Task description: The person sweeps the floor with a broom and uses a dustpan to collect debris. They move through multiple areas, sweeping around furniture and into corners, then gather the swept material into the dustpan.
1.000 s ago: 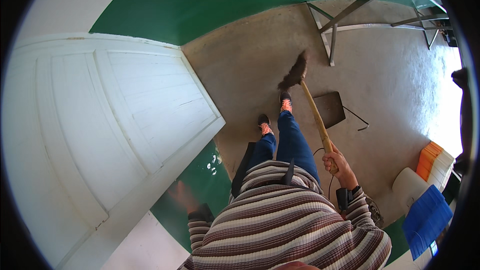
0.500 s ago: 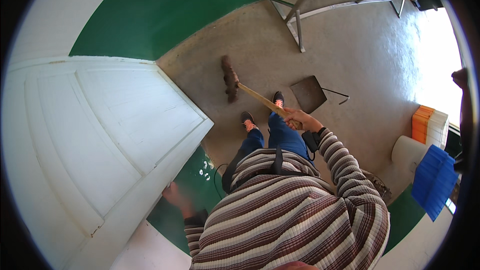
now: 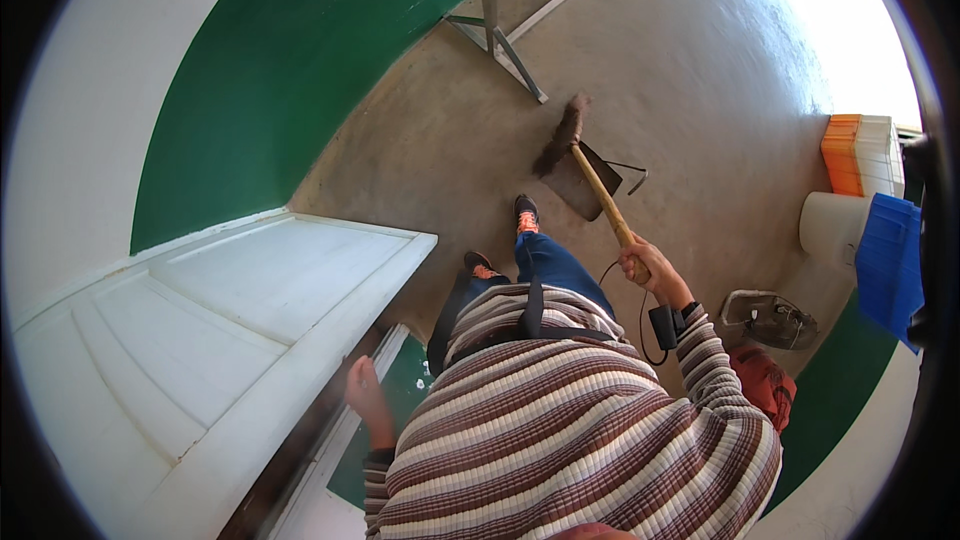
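broom point(image 3: 590, 180) is the thing in hand: its wooden handle slants from the right hand point(image 3: 645, 268) up to the dark bristle head, which rests on the concrete floor point(image 3: 700, 70) far in front of the shoes. the right grip is pressed together around the near end of the handle, so the broom can be pushed with one arm only. just beside the bristles, on the right, a dark dustpan point(image 3: 585, 183) lies flat on the floor, its opening toward the brush. the left hand point(image 3: 365, 400) hangs low with fingers spread, holding nothing, close to the edge of the white door point(image 3: 240, 310) at the left. far right stand an orange crate point(image 3: 845, 152), a white bucket point(image 3: 828, 225) and a blue crate point(image 3: 888, 265).
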### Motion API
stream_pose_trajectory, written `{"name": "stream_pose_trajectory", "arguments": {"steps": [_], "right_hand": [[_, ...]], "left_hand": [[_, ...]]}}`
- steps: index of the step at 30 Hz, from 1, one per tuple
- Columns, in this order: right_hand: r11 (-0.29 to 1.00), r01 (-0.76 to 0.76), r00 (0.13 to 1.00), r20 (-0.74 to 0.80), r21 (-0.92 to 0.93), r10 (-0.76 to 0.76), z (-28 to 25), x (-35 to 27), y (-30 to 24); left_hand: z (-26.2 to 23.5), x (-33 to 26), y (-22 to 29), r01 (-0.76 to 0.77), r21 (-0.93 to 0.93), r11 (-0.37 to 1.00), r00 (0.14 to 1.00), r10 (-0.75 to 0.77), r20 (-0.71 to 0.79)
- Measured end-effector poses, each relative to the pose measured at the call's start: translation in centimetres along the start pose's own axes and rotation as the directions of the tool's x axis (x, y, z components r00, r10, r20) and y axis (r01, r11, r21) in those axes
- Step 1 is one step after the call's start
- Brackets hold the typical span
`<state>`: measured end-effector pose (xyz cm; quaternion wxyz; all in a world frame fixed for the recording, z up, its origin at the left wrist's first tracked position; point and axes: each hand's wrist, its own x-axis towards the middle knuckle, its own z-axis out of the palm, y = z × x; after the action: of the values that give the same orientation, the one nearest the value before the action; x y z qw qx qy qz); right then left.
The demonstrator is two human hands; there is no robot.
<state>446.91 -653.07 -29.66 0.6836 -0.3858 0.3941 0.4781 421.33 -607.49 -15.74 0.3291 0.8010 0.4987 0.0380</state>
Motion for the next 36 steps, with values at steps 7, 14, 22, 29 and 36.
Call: {"name": "stream_pose_trajectory", "arguments": {"steps": [7,14,22,29,36], "right_hand": [[0.995,0.039,0.998,0.05,0.097,-0.044,-1.5,3.0,-1.9],[0.993,0.106,0.993,-0.056,0.045,-0.103,-1.8,5.2,-1.9],[0.986,0.125,0.97,-0.196,-0.114,-0.146,2.7,1.2,-2.8],[0.994,0.111,0.961,-0.255,-0.005,-0.109,7.4,0.5,-2.6],[0.979,0.178,0.906,-0.372,-0.099,-0.202,12.5,-0.4,4.3]], "left_hand": [[2.6,7.8,14.5,-0.799,0.576,0.174,0.523,0.673,0.522],[8.0,17.0,22.2,-0.74,0.665,-0.095,0.52,0.545,0.657],[13.7,31.2,29.7,-0.611,0.72,-0.328,0.384,0.673,0.632],[16.0,43.9,35.6,-0.579,0.733,-0.356,0.407,0.653,0.639],[15.6,49.6,33.3,-0.559,0.766,-0.318,0.416,0.692,0.59]]}}
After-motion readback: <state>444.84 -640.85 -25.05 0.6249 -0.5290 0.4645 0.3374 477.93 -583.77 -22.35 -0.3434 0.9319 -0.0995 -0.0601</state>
